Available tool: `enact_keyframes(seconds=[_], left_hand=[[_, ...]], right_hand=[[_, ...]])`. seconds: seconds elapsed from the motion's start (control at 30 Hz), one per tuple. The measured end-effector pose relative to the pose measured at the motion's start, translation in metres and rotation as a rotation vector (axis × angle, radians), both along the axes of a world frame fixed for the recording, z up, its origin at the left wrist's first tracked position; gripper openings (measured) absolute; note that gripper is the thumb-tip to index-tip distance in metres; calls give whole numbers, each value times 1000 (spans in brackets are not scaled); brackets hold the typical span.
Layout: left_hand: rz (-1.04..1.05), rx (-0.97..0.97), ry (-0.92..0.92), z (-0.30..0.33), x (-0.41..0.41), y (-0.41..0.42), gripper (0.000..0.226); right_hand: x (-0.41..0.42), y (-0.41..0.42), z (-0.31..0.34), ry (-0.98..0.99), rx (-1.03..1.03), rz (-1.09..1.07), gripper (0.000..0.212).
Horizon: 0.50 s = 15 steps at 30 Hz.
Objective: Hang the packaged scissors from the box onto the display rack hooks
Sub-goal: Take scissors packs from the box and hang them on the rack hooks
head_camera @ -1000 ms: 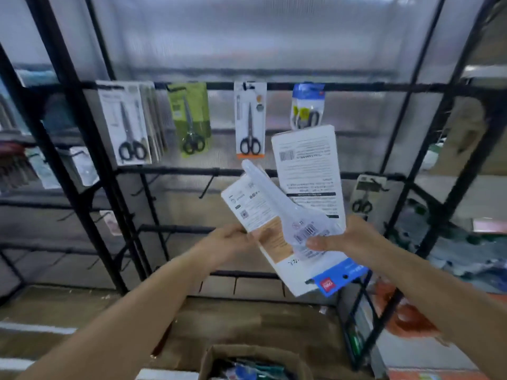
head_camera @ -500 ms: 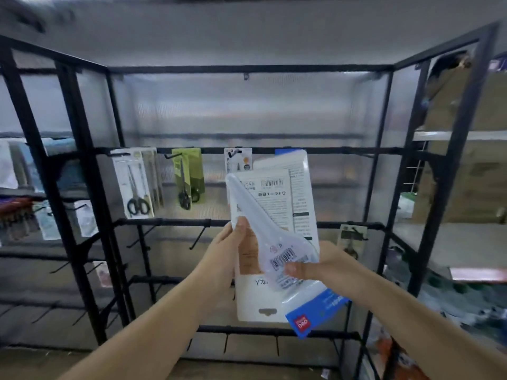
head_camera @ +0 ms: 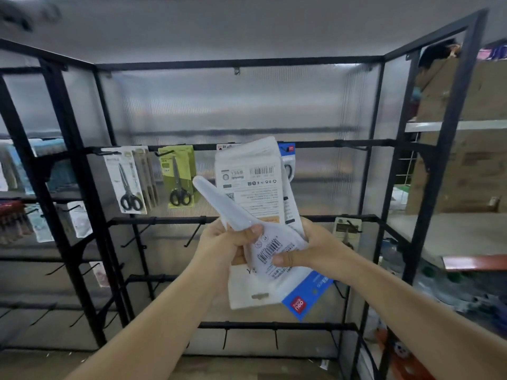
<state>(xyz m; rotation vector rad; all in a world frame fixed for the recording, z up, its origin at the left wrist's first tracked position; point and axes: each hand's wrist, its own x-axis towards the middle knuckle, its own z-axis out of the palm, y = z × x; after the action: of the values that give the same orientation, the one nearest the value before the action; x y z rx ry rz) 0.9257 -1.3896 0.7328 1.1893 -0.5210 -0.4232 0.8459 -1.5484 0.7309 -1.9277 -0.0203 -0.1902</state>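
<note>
Bare hooks jut beside the left hand, fingers curled round the scissor packs before the display rack; packs held upside down, long axis near upright. Right hand pinches them, thumb on the barcode.

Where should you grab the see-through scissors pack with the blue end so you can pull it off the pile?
Probably by the narrow tip of the clear scissors pack, up at the left, coming from the left side. That tip pokes out free past the white packs behind it. The right hand already pinches the wide barcode part, and the left hand grips just below the tip.
</note>
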Motion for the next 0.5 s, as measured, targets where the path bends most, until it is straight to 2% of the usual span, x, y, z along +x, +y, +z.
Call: enact_keyframes(seconds=[0.07, 0.17, 0.2, 0.23, 0.27, 0.3, 0.37, 0.43, 0.5], left_hand=[[120, -16, -117, 8, -2, 0, 15], [315, -31, -357, 22, 0, 6, 20], [396, 1, -508, 26, 3, 10, 18], [491, 80, -737, 30, 6, 16, 14], [569, 166, -1003, 33, 12, 22, 14], [617, 249, -1256, 34, 21, 28, 25], [630, 383, -1608, 30, 36, 34, 51], [633, 470, -1772, 27, 40, 36, 62], [651, 488, -1881, 22, 39, 37, 57]], right_hand=[[4, -2, -5, -25, -52, -190, 52], [8, -15, -5, -117, -3, -447, 27], [7, -20, -1, -109, 62, -479, 18], [6, -23, 4, -88, 145, -475, 14], [4, -26, 10, -70, 244, -442, 19], [3, -27, 15, -58, 355, -389, 29], [-2, -23, 27, -5, 546, -257, 50], [-6, -16, 35, 105, 690, -153, 68], [-9, -8, 40, 219, 696, -101, 78]])
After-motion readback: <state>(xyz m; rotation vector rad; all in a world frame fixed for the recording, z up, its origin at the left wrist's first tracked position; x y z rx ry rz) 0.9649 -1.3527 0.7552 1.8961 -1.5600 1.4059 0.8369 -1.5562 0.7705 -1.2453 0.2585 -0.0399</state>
